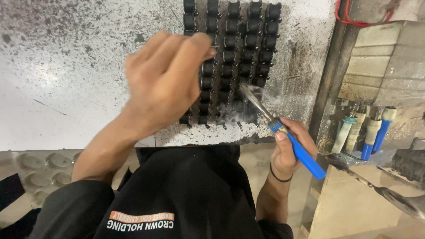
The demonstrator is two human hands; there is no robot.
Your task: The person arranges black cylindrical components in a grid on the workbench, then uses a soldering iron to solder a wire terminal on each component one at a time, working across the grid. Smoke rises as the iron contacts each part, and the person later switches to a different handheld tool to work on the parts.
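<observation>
A black garment [186, 199] with a small printed patch is seen nearest to the camera, at the bottom of the view. Above it, the left hand [166, 79] is raised over the white speckled board [66, 66]. Its fingers are bent together, and a thin pin-like piece seems to be pinched at the fingertips, but this cannot be told for sure because the hand is blurred. The black coils [239, 48] are arranged in upright rows on the board, just beside and partly under this hand. The right hand [287, 150] is closed around the blue handle of a soldering iron [283, 132]. The metal tip is placed at the lower end of the coil rows, where light smoke is seen. Four more blue-handled tools [367, 130] are kept at the right, well apart from the coils.
</observation>
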